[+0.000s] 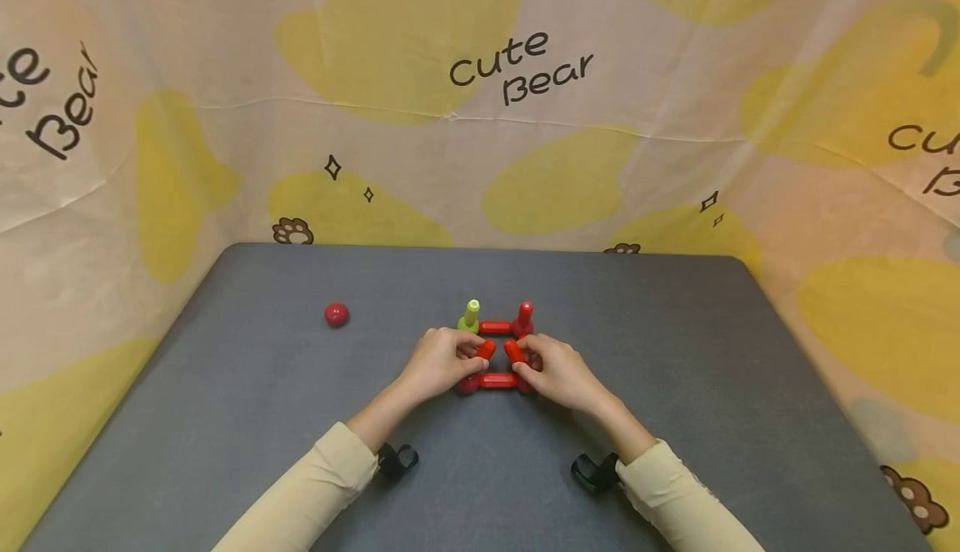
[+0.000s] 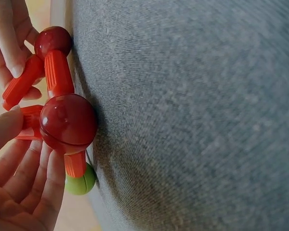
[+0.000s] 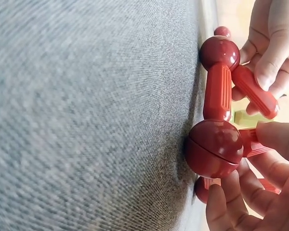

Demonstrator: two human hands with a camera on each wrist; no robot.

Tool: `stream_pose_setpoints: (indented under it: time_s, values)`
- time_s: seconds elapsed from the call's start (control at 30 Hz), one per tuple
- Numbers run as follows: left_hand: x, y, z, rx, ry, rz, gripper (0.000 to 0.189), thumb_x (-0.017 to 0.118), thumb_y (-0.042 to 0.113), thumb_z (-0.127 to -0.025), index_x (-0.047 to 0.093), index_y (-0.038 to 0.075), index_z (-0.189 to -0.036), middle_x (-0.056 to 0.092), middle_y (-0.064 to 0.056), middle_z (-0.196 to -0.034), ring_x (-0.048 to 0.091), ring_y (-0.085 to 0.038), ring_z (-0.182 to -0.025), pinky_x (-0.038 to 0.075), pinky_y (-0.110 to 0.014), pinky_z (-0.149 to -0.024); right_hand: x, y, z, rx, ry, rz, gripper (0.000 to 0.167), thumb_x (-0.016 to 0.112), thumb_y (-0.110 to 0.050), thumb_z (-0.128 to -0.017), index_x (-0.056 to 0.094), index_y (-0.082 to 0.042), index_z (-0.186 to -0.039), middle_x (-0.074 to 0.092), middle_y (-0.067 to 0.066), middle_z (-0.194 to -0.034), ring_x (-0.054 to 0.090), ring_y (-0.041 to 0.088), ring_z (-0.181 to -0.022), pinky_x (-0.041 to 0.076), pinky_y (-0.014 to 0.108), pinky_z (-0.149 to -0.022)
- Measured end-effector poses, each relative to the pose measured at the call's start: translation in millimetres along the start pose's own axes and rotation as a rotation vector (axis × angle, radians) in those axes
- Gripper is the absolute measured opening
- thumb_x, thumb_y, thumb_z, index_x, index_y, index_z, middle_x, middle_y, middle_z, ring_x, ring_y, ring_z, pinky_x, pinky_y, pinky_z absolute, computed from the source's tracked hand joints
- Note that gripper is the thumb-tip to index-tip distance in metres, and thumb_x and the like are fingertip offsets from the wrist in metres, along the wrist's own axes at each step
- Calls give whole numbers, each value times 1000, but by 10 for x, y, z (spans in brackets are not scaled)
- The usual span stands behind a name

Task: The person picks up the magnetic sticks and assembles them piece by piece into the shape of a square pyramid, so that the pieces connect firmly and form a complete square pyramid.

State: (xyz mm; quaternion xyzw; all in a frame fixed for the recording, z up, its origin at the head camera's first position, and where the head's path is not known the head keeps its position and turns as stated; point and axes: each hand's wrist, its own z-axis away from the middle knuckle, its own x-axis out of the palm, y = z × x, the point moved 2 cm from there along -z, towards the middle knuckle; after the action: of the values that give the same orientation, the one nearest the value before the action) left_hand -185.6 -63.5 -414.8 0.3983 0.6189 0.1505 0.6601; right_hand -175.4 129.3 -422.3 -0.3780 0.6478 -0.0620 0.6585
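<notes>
A frame of connected rods and balls stands on the grey table. My left hand (image 1: pixel 441 362) pinches a red rod (image 1: pixel 487 349) that rises from the near-left red ball (image 2: pixel 68 120). Opposite it, my right hand (image 1: pixel 561 373) pinches another red rod (image 1: pixel 514 351) at the near-right red ball (image 3: pixel 214 148). These two rods lean toward each other, their tops apart. Between the near balls lies a red rod (image 1: pixel 498 380). At the far side, a green rod (image 1: pixel 472 312) stands on a green ball (image 2: pixel 81 182), and a red rod (image 1: pixel 526 313) stands on a red ball.
A loose red ball (image 1: pixel 337 315) lies on the table (image 1: pixel 247 419), left of the frame. Patterned fabric (image 1: pixel 420 152) hangs behind and at both sides of the table. Dark bands (image 1: pixel 595 473) sit at both wrists.
</notes>
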Motion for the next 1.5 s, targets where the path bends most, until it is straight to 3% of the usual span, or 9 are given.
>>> stream_pose_setpoints:
  time_s: [0.4, 0.57, 0.67, 0.8, 0.87, 0.97, 1.17, 1.5]
  values:
    - [15, 2, -12, -18, -11, 1, 22, 76, 16, -74, 72, 8, -94, 69, -1, -77, 62, -5, -64, 49, -22, -60, -7, 4, 8, 5, 3, -6, 21, 69, -16, -82, 62, -7, -99, 55, -2, -78, 51, 11, -67, 42, 20, -58]
    - [-24, -37, -4, -5, -3, 40, 22, 75, 15, -75, 72, 8, -95, 70, -1, -78, 62, -5, -64, 49, -21, -59, -58, 53, 11, 11, 74, -42, 19, 67, -15, -83, 64, -9, -101, 60, -2, -84, 55, 9, -70, 46, 22, -61]
    - [-89, -72, -13, -5, 62, 60, 17, 74, 13, -75, 72, 9, -92, 70, 1, -77, 62, -5, -64, 49, -22, -59, -110, 121, -11, 20, 164, -71, 16, 65, -12, -84, 63, -9, -99, 62, 1, -88, 58, 12, -73, 50, 28, -66]
    - [-182, -118, -66, -13, 218, 55, 13, 74, 12, -75, 71, 10, -88, 70, 1, -77, 64, -9, -66, 51, -26, -62, -187, 213, -73, 25, 269, -99, 22, 65, -7, -83, 61, -5, -104, 63, 7, -94, 62, 19, -78, 52, 36, -74]
    - [-213, -135, -102, -20, 284, 61, 14, 74, 12, -75, 71, 9, -88, 70, -2, -80, 66, -12, -69, 52, -29, -64, -207, 249, -113, 28, 292, -104, 27, 66, -7, -83, 60, -4, -109, 63, 9, -97, 63, 20, -81, 52, 38, -75]
    - [-225, -159, -160, -38, 328, 66, 18, 75, 12, -75, 71, 9, -93, 71, -4, -86, 68, -16, -73, 53, -31, -67, -210, 268, -178, 26, 280, -113, 32, 66, -8, -83, 58, -5, -114, 62, 10, -103, 63, 22, -85, 53, 38, -75]
    - [-158, -194, -273, -37, 285, 90, 27, 75, 13, -75, 70, 11, -102, 71, -4, -92, 68, -16, -79, 54, -28, -67, -139, 252, -290, 19, 229, -111, 29, 65, -9, -84, 58, -6, -112, 61, 8, -104, 62, 21, -88, 53, 36, -76]
    - [-96, -153, -325, -3, 261, 102, 22, 75, 10, -75, 71, 14, -95, 71, -1, -87, 68, -14, -74, 53, -27, -64, -92, 229, -347, 15, 249, -88, 19, 65, -8, -83, 60, -8, -101, 61, 6, -95, 63, 19, -82, 53, 34, -73]
